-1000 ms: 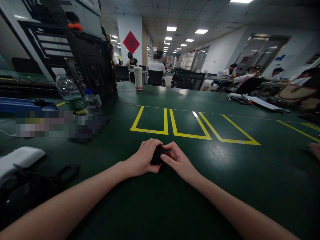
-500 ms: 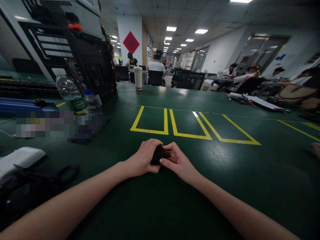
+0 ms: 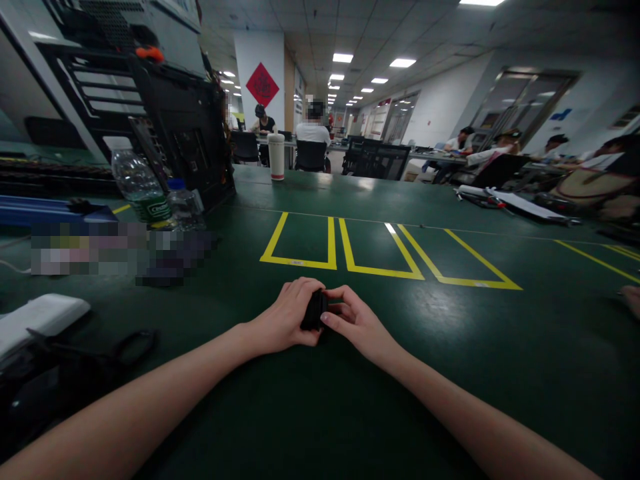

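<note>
My left hand (image 3: 285, 319) and my right hand (image 3: 356, 321) meet low over the dark green table (image 3: 450, 347), both closed round a small black object (image 3: 314, 311). The left fingers wrap its top and left side. The right thumb and fingertips pinch its right edge. Most of the object is hidden by my fingers, so its shape is unclear. Three yellow taped rectangles (image 3: 350, 250) lie on the table just beyond my hands.
Two water bottles (image 3: 143, 190) and a black open-frame rack (image 3: 175, 133) stand at the left. A white cup (image 3: 276, 156) is farther back. A white pad (image 3: 40, 317) and black straps (image 3: 75, 360) lie near left. People sit at desks behind. Another person's hand (image 3: 631, 299) shows at the right edge.
My right thumb shifted slightly along the black object's edge; both hands stay in the same place and keep their hold.
</note>
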Demonstrator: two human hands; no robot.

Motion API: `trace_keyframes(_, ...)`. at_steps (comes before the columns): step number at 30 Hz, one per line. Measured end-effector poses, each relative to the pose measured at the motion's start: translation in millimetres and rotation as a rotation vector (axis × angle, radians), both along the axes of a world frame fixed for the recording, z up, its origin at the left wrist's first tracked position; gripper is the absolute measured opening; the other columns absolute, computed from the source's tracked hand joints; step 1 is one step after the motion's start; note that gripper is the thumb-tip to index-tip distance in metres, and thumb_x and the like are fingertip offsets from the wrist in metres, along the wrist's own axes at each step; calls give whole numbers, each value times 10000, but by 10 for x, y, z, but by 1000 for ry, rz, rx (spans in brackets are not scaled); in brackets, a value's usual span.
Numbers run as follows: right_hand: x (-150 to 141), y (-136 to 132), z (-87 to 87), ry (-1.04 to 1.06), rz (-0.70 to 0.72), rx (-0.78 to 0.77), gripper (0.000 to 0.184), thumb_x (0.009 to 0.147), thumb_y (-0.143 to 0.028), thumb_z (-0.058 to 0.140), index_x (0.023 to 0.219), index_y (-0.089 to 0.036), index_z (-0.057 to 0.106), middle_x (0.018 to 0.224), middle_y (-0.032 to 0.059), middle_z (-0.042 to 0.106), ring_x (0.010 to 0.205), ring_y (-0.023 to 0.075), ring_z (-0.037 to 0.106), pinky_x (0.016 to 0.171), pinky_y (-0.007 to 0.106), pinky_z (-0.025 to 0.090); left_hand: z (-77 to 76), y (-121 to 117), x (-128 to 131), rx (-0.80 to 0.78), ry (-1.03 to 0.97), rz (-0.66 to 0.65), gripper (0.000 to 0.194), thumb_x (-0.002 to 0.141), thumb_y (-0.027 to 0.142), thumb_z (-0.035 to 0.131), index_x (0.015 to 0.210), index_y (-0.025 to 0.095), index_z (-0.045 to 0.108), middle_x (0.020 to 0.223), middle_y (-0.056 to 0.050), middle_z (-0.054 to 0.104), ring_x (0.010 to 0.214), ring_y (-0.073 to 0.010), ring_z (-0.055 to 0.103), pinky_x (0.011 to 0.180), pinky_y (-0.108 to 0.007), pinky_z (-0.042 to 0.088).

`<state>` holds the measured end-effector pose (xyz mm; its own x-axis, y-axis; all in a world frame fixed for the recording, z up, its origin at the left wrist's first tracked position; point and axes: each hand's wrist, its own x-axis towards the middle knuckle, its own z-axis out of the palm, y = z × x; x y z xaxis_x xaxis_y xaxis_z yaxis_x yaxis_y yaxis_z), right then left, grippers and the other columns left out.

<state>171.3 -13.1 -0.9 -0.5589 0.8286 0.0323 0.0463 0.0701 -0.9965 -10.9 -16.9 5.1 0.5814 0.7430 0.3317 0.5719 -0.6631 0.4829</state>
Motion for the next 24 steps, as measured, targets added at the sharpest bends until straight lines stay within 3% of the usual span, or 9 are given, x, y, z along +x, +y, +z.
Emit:
trace_keyframes(9,-21,18,-67,75,-33,13,186,767,-264,563,922,-232,464,961,6,522,984,177,531,818,357,467,-58,10,12,14,-26,24,608,639,190,637,1146,214,301,1106,-73,428,1009,-246,437,858,-402,368)
trace_keyframes(17,-1,23,-34,-9,-33,-9,268,773,-259,553,1022,-234,459,1064,32,512,1016,191,518,859,393,445,64,-24,-6,-30,24,-19,556,687,196,606,1151,195,299,1093,-81,419,1011,-233,429,874,-393,366)
trace_keyframes(24,6,-9,-25,61,14,5,224,760,-204,575,943,-238,452,1021,7,514,1008,172,526,857,370,457,-32,2,0,8,-18,6,619,635,170,632,1151,209,293,1098,-71,415,1008,-239,422,866,-392,362)
